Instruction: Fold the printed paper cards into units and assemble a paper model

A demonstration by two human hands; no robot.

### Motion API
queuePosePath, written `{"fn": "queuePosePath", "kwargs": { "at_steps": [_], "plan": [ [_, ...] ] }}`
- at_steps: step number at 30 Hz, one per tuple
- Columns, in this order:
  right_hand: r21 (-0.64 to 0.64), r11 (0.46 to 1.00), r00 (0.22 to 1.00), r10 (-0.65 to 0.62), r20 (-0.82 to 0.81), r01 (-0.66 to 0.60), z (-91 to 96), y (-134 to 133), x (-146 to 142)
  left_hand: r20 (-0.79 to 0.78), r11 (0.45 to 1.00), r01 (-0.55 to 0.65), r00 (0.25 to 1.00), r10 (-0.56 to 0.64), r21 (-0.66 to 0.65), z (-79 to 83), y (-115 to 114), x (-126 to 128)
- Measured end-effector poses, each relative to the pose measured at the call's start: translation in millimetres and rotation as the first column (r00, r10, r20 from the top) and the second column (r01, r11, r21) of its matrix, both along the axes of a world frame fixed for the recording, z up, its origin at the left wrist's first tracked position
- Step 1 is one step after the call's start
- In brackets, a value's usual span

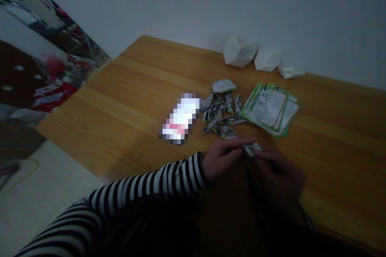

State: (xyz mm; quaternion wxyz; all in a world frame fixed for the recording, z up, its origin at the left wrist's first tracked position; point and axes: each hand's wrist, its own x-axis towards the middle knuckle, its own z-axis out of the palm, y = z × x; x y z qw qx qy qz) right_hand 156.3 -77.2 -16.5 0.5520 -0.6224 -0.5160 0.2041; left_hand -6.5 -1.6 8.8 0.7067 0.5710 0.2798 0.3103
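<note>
Dim light covers the wooden counter (pixel 120 108) before me, a pale wall (pixel 181 8) behind it, clutter (pixel 58 76) and pale floor (pixel 64 184) beyond its left edge.

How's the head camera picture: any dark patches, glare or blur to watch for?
Head view: dim overall, left hand shadowed, right hand darker still; head view: bright screen pixelated, its content unreadable; head view: small print on the green-edged cards too soft to read.
</note>
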Motion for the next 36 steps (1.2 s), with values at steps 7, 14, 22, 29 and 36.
{"fn": "queuePosePath", "kwargs": {
  "at_steps": [7,14,22,29,36],
  "plan": [
    [-0.125,0.975,0.983,0.181,-0.043,-0.185,18.3,4,-2,0.021,0.969,-0.184,0.982,0.190,-0.164,-6.9,3,5],
    [-0.251,0.964,0.992,0.062,-0.113,-0.089,15.5,6,-5,-0.208,0.931,-0.173,0.946,0.248,0.322,-6.5,0,0],
    [-0.158,0.979,0.989,0.117,-0.088,-0.130,17.9,11,-3,-0.282,0.912,0.009,0.952,0.117,0.410,-7.4,-3,-1],
    [-0.091,0.984,0.980,0.140,-0.143,-0.153,12.8,8,-3,-0.247,0.830,0.022,0.959,0.140,0.557,-6.3,0,-1],
    [-0.079,0.991,0.985,0.097,-0.141,-0.109,16.1,8,-7,-0.229,0.828,-0.016,0.958,0.174,0.561,-7.6,-1,1]
  ]
}}
